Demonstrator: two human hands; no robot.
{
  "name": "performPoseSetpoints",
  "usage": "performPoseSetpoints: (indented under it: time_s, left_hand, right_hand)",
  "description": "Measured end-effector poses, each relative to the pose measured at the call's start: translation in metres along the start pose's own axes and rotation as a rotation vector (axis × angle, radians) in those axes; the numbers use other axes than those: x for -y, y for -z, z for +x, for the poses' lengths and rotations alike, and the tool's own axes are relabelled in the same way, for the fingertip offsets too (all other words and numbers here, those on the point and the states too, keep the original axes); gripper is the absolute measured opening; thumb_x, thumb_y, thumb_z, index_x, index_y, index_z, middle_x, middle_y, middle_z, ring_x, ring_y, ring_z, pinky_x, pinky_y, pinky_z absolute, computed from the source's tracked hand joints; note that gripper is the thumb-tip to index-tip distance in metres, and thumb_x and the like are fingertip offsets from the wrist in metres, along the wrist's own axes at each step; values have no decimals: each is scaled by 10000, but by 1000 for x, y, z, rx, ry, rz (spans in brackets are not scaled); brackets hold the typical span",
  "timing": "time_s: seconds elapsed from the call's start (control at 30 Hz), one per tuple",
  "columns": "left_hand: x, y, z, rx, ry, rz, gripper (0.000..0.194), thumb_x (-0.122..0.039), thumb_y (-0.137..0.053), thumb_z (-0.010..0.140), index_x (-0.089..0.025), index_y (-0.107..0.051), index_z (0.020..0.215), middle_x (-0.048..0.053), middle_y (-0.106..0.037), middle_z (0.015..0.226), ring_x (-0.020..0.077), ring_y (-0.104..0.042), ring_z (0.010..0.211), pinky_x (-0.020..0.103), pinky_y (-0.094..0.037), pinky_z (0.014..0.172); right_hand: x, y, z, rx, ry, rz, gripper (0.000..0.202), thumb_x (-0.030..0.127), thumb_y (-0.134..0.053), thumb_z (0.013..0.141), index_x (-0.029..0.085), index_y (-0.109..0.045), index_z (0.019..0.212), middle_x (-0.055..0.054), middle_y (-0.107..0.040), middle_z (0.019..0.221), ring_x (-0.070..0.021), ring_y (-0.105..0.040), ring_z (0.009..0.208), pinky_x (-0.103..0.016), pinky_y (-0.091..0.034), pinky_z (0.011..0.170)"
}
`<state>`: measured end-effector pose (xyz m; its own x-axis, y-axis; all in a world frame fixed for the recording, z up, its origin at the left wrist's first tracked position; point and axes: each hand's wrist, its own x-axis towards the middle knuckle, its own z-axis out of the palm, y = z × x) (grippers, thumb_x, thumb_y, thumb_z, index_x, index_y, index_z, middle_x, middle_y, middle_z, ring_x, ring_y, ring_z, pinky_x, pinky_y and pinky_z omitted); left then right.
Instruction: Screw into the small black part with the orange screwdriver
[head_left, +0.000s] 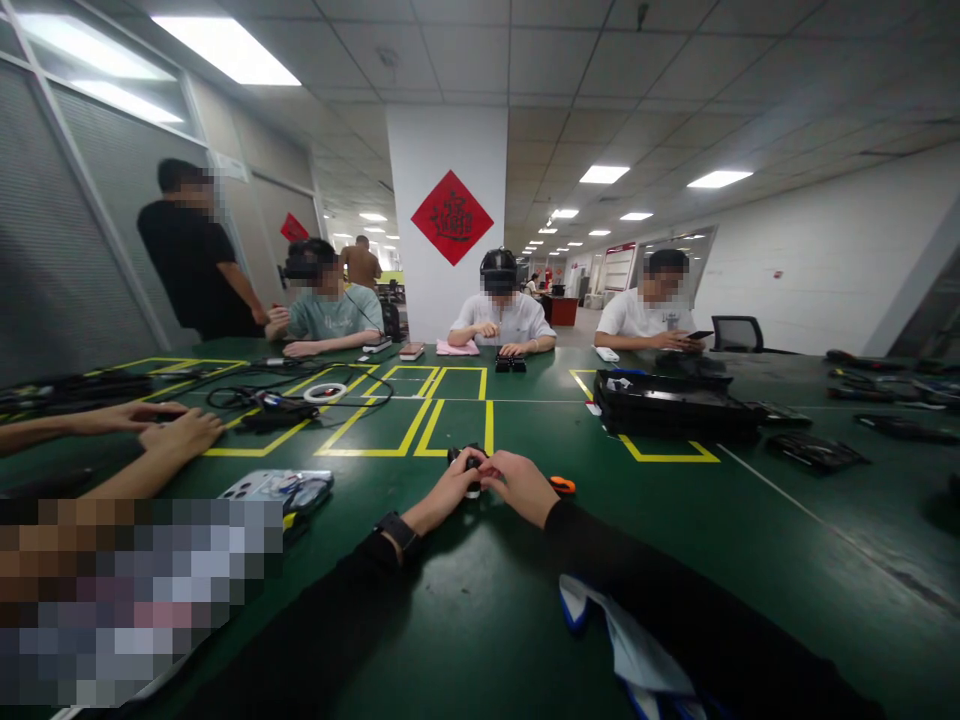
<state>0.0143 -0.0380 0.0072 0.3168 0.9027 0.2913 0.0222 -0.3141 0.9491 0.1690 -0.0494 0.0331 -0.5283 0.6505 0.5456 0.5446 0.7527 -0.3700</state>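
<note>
Near the middle of the green table [465, 570], a small black object with a pale lower part [472, 490] lies between my two hands. My left hand [448, 487] has its fingers wrapped round it from the left. From the right, my right hand [521, 482] bends its fingers to the same object, fingertips pressed close to the left ones. The object's details are mostly hidden by the fingers. An orange and black item [562, 485] lies just right of my right hand.
A person's hands [180, 432] rest at the left by cables [277, 410]. A clear-wrapped item [281, 487] lies left of my arms. Black trays [675, 400] are stacked at the right. Blue-and-white cloth [637, 650] lies by my right sleeve. People sit across the table.
</note>
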Motion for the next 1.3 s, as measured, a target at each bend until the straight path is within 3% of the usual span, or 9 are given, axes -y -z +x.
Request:
performPoseSetpoints:
  time_s: [0.3,0.47,0.6,0.7,0.77,0.9,1.0,1.17,1.3]
  left_hand:
    - [9,-1,3,104,132,-178,249,-189,-404,641,-171,-459,883,-15,-519,706,107,-517,605,224,-395,573]
    - [16,-2,9,121,93,-191,247,-169,-402,613,-167,-468,851,-9,-524,710,97,-501,581,220,-398,564]
    - [18,-2,13,65,84,-136,221,-157,-396,616,-166,-471,824,-12,-528,701,91,-495,550,219,-400,538]
    - [18,-2,13,-19,64,-129,201,-187,-381,667,-175,-461,851,-6,-543,728,90,-511,533,218,-397,509]
    - [19,-1,14,-78,66,-117,189,-203,-382,685,-177,-458,855,1,-550,749,90,-522,532,214,-395,492]
    - [18,-3,14,-106,102,-103,175,-196,-381,694,-172,-461,848,7,-562,743,91,-538,527,214,-405,487]
    - [14,-4,11,-97,105,-118,167,-201,-392,708,-170,-456,859,19,-582,779,95,-559,556,222,-424,521]
    - [1,-6,3,-70,115,-139,185,-254,-428,733,-163,-449,892,57,-616,861,118,-590,634,246,-444,583]
    - [-3,-5,1,-77,133,-148,218,-296,-427,744,-159,-455,912,63,-623,862,116,-584,622,242,-447,565]
  right_hand:
    - [-7,9,-2,2,83,83,83,155,-548,753,171,-614,801,-19,-587,795,-121,-544,773,-239,-402,734]
    - [-1,1,-6,-80,2,84,67,132,-538,714,158,-580,759,-14,-572,754,-119,-529,716,-232,-407,683]
    - [-6,-5,-8,-152,-102,146,44,139,-531,685,146,-547,725,-1,-557,706,-104,-515,651,-213,-408,627]
    - [-21,-2,-10,-23,-155,150,61,153,-541,683,137,-556,740,5,-556,676,-96,-505,610,-206,-404,589]
    - [-35,6,-11,90,-146,87,110,207,-589,673,140,-577,760,1,-564,686,-107,-510,640,-220,-406,608]
    - [-65,30,-8,-72,-270,-298,199,298,-533,756,166,-584,897,-67,-566,914,-178,-490,891,-312,-384,755]
    - [-75,44,-7,42,-405,-532,194,271,-489,784,156,-587,906,-111,-561,947,-198,-502,904,-309,-390,737]
    - [-45,36,-17,177,-443,-617,131,236,-544,701,131,-619,677,-138,-607,748,-223,-575,735,-307,-402,642]
    - [-14,22,-32,273,-458,-580,212,326,-520,695,155,-628,629,-125,-627,678,-228,-594,643,-292,-390,562]
